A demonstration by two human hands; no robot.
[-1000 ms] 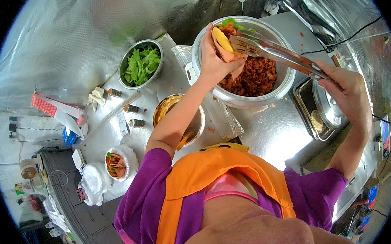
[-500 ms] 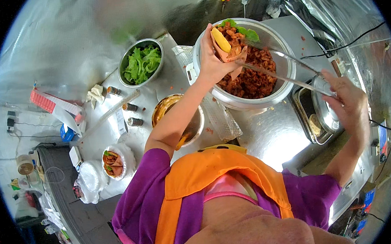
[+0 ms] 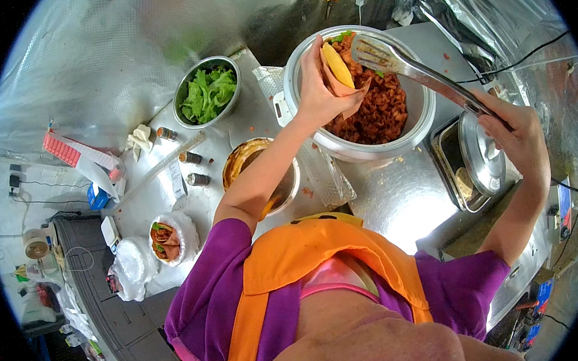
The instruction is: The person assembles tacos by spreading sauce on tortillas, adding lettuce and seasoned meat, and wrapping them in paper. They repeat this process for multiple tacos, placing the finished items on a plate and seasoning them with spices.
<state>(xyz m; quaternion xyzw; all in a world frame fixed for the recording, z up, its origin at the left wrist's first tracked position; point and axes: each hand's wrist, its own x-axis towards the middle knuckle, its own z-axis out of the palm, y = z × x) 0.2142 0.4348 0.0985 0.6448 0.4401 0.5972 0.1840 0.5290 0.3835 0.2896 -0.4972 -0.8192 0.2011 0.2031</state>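
My left hand (image 3: 317, 97) holds a folded wrap (image 3: 349, 102) upright, fingers curled round its near side. A yellow strip (image 3: 338, 64) sticks up in the wrap, with reddish-brown meat pieces and a bit of green leaf beside it. Metal tongs (image 3: 424, 76) are in my closed right hand (image 3: 514, 128). Their slotted, sauce-stained tip is at the wrap's filling; whether it grips anything is hard to see. Both tools and wrap are over a big white bowl (image 3: 425, 120) of reddish-brown meat pieces (image 3: 375, 117).
Lettuce (image 3: 208, 93) fills a metal bowl at the back left. A sauce-smeared bowl (image 3: 295, 187) lies under my left forearm. Several small jars (image 3: 198, 179) and finished wraps (image 3: 166, 243) in a plastic-lined container stand left. A metal lid (image 3: 487, 156) rests on a tray at right.
The tongs' arms have come together and their tip has turned over at the wrap's top. My right hand has rotated. The wrap has shifted slightly right and tilted.
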